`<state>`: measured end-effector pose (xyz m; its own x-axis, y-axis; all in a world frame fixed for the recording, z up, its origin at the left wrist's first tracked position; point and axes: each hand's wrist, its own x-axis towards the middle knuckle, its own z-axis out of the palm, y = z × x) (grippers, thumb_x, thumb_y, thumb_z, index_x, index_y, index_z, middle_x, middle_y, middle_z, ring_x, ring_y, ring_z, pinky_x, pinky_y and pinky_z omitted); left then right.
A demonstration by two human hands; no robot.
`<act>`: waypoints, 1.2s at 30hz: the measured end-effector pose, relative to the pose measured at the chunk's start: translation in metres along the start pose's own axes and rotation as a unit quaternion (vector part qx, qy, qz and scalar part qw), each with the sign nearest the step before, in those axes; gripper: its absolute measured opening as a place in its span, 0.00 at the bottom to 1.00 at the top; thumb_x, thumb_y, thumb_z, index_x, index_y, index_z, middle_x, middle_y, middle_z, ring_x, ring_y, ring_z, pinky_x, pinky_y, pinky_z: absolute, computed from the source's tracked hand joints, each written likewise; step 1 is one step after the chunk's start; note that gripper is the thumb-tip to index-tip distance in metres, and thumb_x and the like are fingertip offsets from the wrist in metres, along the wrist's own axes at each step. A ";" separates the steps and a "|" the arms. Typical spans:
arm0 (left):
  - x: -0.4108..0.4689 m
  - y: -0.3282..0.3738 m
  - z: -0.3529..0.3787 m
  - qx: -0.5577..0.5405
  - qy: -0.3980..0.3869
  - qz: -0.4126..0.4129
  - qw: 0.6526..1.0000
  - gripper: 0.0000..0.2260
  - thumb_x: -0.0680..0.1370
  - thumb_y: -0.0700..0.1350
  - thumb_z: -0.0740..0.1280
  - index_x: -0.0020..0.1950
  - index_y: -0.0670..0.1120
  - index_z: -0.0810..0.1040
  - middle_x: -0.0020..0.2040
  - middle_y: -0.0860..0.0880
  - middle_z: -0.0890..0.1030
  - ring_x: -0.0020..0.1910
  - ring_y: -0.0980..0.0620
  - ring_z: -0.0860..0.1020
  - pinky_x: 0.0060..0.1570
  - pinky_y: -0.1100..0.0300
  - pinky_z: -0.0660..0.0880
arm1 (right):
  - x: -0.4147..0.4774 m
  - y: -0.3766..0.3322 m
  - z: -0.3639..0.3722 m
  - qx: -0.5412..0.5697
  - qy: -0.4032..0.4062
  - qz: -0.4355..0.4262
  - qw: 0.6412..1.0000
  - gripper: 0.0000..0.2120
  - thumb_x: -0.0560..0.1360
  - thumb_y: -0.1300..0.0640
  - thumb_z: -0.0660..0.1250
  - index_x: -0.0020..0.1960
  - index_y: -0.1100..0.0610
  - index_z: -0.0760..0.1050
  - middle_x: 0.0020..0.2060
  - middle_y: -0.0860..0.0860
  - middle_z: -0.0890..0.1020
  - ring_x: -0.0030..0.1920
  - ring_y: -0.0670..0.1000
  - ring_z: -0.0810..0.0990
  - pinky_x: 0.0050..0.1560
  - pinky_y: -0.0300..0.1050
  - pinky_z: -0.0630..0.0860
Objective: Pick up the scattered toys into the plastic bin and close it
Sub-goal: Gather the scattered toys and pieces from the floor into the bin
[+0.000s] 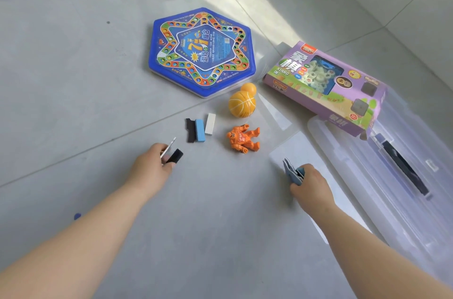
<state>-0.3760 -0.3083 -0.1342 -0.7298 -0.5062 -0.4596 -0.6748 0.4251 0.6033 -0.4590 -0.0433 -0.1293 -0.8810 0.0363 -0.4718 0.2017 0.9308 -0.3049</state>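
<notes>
My left hand (152, 166) grips a black block (175, 156) and a thin white piece (168, 147). My right hand (310, 184) is closed on a stack of flat blue pieces (290, 170), close to the left wall of the clear plastic bin (348, 161). On the floor between the hands lie a black block (190, 130), a blue block (200, 129), a white block (210, 123), an orange robot figure (243, 138) and an orange basketball toy (242, 104). A blue hexagonal game board (202, 51) lies farther back. The purple chess box (326, 86) rests tilted on the bin's far rim.
The clear bin lid with a dark handle (404, 166) lies at the right, partly under the chess box. A small blue bit (77, 216) lies on the grey tiled floor beside my left forearm. A wall base runs along the upper right.
</notes>
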 end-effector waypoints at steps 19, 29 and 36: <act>-0.248 0.212 0.048 -0.190 -0.208 0.486 0.827 0.12 0.73 0.37 0.67 0.46 0.53 0.70 0.37 0.62 0.71 0.34 0.72 0.72 0.37 0.81 0.65 | -0.274 0.120 -0.207 0.354 0.414 0.003 0.839 0.08 0.73 0.61 0.67 0.47 0.50 0.71 0.38 0.55 0.74 0.35 0.56 0.73 0.21 0.35 0.69; -0.377 0.266 0.209 0.011 -0.293 0.580 0.760 0.27 0.76 0.44 0.64 0.72 0.48 0.59 0.69 0.46 0.66 0.69 0.49 0.62 0.67 0.62 0.58 | -0.290 0.281 -0.183 0.318 0.352 0.222 0.852 0.32 0.73 0.57 0.69 0.72 0.54 0.58 0.65 0.56 0.70 0.65 0.58 0.68 0.65 0.57 0.67; -0.350 0.247 0.225 0.107 -0.218 0.657 0.714 0.25 0.75 0.56 0.60 0.69 0.46 0.67 0.74 0.46 0.61 0.73 0.53 0.57 0.71 0.62 0.51 | -0.284 0.290 -0.174 0.308 0.326 0.194 0.872 0.29 0.74 0.55 0.65 0.72 0.46 0.59 0.71 0.51 0.65 0.71 0.57 0.63 0.68 0.60 0.64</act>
<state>-0.3116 0.1427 0.0292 -0.6811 0.6972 0.2236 0.6566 0.4465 0.6078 -0.2248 0.2800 0.0599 -0.7108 0.6914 -0.1293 0.5542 0.4372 -0.7083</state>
